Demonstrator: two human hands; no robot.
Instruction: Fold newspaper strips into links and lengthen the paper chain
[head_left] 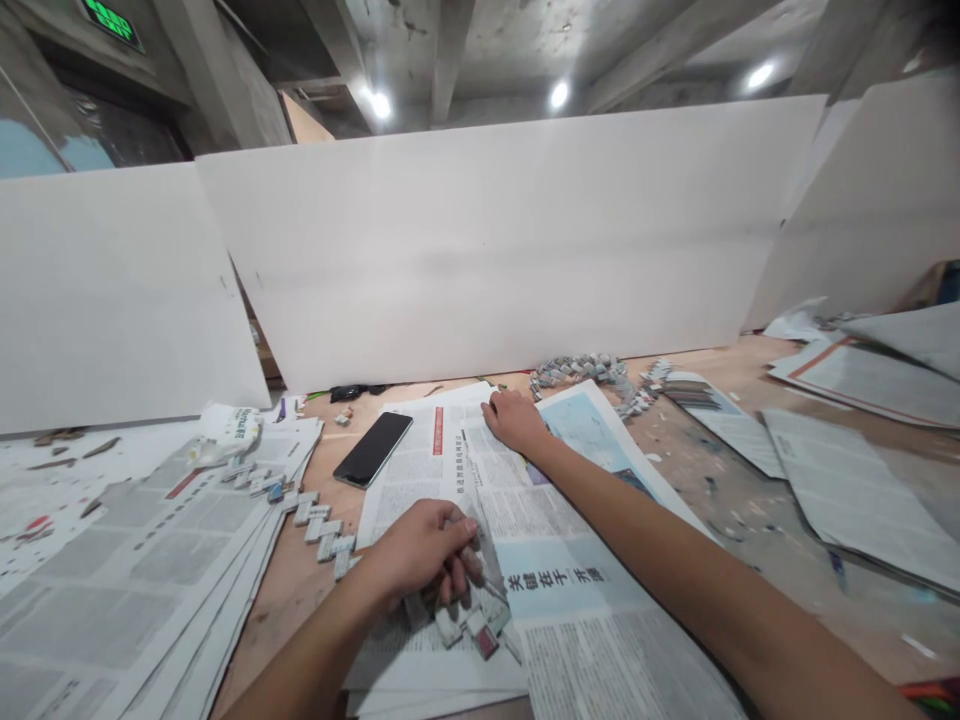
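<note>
My left hand point(429, 548) is closed, thumb pressed against curled fingers, over the newspaper. What sits between the fingertips is hidden. Just under it lies a zigzag chain of folded paper point(484, 636), grey-white with one reddish link. More of that chain stretches left past my wrist. My right hand point(516, 420) is farther forward, its bent fingers gripping the far edge of a folded newspaper sheet point(577, 640) printed with a pale blue band. Other newspaper lies beneath this sheet. Left of the right hand, a black smartphone point(373, 449) rests partly on the paper.
Stacked newspapers point(172, 560) cover the left side, with a crumpled white packet point(229, 432) on them. A coiled paper chain point(577, 372) lies at the back. More paper sheets point(862, 490) are on the right. White boards point(495, 240) stand upright behind the wooden table point(277, 610).
</note>
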